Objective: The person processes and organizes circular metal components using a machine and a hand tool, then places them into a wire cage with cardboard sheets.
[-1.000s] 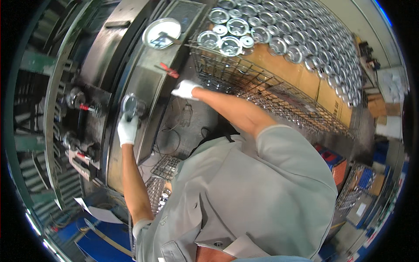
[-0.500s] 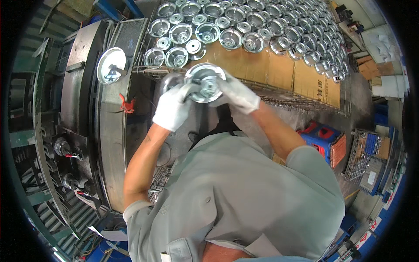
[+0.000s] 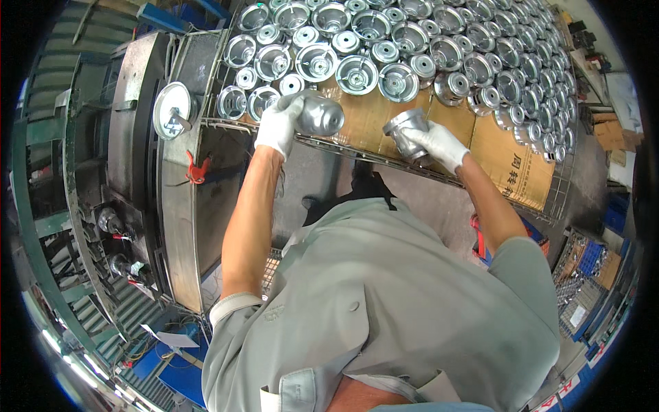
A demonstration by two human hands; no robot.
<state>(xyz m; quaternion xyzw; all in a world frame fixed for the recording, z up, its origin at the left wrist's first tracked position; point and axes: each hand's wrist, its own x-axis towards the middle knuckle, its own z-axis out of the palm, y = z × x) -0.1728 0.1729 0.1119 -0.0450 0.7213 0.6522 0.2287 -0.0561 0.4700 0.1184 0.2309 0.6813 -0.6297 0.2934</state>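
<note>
Metal cups occupy both our hands over the cardboard sheet (image 3: 371, 123), which we take as our landmark. Far left of it stands the grey machine housing (image 3: 137, 137), with a round white disc (image 3: 171, 110) on its face and a red clamp (image 3: 196, 167) lower down, toward us. At the cardboard's left edge our left hand (image 3: 278, 127), in a white glove, is curled around one shiny metal cup (image 3: 317, 115), which lies on its side with its rounded bottom pointing right. Over the cardboard's middle our right hand (image 3: 439, 145) (also gloved) wraps its fingers around a second metal cup (image 3: 405, 132), tilted, its open mouth up and to the left. Beyond both, on the cardboard's far side and running off to the right, rows of finished cups (image 3: 439, 48) stand close together, mouths up. The cardboard lies on a wire rack (image 3: 549, 199), whose edge shows at the right.
</note>
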